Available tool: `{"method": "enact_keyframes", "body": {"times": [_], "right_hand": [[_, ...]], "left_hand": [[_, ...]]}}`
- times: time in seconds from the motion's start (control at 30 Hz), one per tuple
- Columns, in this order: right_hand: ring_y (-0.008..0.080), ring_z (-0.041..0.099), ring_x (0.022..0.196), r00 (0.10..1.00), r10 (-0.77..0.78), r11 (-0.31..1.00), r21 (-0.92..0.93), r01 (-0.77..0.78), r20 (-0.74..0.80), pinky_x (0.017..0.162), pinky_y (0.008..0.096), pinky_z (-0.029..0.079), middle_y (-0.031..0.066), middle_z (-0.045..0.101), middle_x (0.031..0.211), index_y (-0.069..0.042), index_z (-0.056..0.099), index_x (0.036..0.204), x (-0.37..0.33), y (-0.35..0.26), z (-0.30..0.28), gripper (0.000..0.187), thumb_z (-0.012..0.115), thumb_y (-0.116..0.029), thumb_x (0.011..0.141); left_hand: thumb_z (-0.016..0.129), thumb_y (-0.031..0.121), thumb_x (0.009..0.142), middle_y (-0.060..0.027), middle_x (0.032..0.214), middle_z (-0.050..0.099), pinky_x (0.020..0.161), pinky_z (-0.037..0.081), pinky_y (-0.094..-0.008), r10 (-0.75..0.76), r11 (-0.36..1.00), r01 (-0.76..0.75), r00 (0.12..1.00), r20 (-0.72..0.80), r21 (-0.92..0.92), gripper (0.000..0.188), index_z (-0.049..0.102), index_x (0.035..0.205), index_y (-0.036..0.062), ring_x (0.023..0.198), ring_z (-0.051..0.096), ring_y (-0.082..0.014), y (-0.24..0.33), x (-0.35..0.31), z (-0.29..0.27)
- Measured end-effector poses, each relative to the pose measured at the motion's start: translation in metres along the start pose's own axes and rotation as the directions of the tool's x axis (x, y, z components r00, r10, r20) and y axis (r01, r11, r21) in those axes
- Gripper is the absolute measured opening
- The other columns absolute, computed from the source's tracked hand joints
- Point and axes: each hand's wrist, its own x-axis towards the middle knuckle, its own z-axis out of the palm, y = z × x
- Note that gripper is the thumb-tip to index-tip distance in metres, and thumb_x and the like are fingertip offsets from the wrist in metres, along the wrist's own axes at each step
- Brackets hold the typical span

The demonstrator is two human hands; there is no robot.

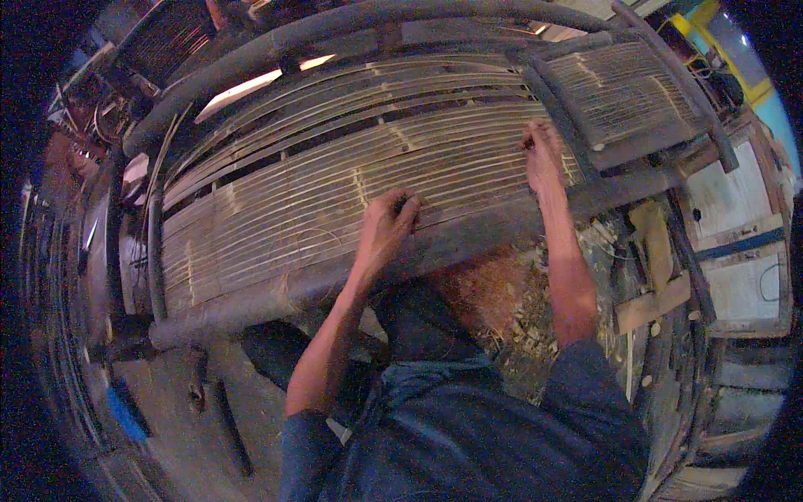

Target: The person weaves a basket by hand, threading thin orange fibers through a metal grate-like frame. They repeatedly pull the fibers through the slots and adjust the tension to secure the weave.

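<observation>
A long slatted panel (293,205) of thin pale strips, set in a frame of thick dark poles, lies in front of me. Over its near edge, around the middle, is my left hand (391,221), its fingers curled together; whatever they may pinch is too small to make out. Farther right and higher, my right hand (542,155) is closed above the slats, close to a dark crossbar (562,117). What it holds, if anything, does not show. A thin strand (322,233) curves over the slats left of my left hand. Pale cross-bindings (360,186) run across the strips.
The thick front pole (251,309) borders the panel nearest me. Beyond the crossbar sits a smaller slatted section (623,92). Scraps and chips (535,322) litter the ground below. White panels (736,243) stand at right, and a blue object (125,412) lies at lower left.
</observation>
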Motion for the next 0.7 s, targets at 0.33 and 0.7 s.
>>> {"method": "enact_keyframes", "body": {"times": [0.33, 0.7], "right_hand": [[0.0103, 0.054, 0.076, 0.867, -0.172, 0.795, -0.454, 0.403, 0.468, 0.075, 0.0270, 0.044, 0.0046, 0.065, 0.094, -0.009, 0.049, 0.123, 0.017, 0.005, 0.027, 0.028, 0.048, -0.019, 0.098], [0.0138, 0.060, 0.084, 0.638, 0.114, 0.818, -0.437, 0.374, 0.761, 0.077, 0.0288, 0.050, 0.0071, 0.062, 0.119, -0.012, 0.044, 0.136, -0.003, -0.009, 0.060, 0.044, 0.051, -0.007, 0.093]], "left_hand": [[0.062, 0.023, 0.084, -0.0238, 0.076, 0.062, 0.063, 0.047, -0.0455, 0.246, 0.962, -0.243, 0.969, -0.013, 0.121, 0.025, 0.064, 0.087, -0.0014, 0.068, 0.060, -0.0416, -0.046, 0.089, 0.042], [0.059, 0.013, 0.083, -0.0228, 0.076, 0.062, 0.066, 0.047, -0.0486, 0.417, 0.885, -0.387, 0.906, -0.072, 0.258, 0.014, 0.068, 0.088, 0.0037, 0.071, 0.060, -0.0415, -0.081, 0.160, 0.083]]}}
